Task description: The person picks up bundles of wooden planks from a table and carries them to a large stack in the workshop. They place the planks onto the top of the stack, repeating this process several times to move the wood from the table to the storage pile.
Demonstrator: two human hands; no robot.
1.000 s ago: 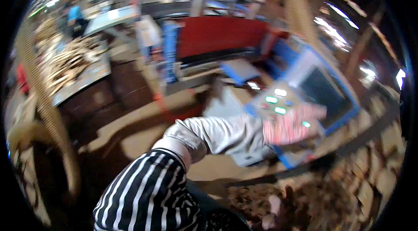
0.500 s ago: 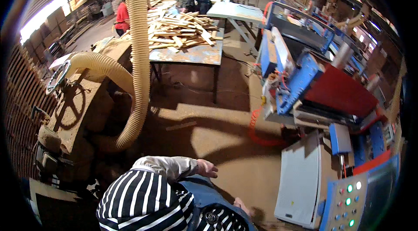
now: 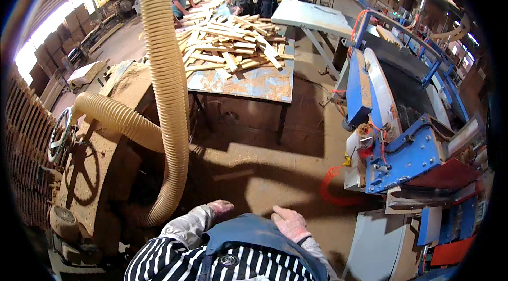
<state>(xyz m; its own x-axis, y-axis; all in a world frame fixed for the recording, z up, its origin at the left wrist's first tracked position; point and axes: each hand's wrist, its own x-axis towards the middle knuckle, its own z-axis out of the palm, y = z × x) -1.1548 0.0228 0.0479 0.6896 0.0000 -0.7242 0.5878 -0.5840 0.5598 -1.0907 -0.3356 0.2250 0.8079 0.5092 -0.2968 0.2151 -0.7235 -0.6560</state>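
Both my hands are in front of my blue apron (image 3: 248, 233), above the floor, and neither holds anything I can see. My left hand (image 3: 220, 207), in a pinkish glove below a grey sleeve, reaches out just left of the apron with its fingers loosely extended. On the apron's right side is my right hand (image 3: 290, 223), also in a pale pinkish glove, fingers stretched forward and to the left. The thick beige ribbed hose (image 3: 172, 138) hangs closest to my left hand. A grey panel (image 3: 373, 244) stands to the right of my right hand.
Ahead, a table (image 3: 254, 88) bears a heap of wooden strips (image 3: 233, 43), with several people behind it. Dusty machinery with a handwheel (image 3: 60, 135) stands left. A blue machine (image 3: 407, 154) stands right, a red coiled hose (image 3: 330, 191) beside it. A thin strip (image 3: 233, 175) lies on the floor.
My view has shifted, bringing the wood table nearer and taking the lit button panel out of sight. My right hand has come up farther into view. A person in red no longer shows.
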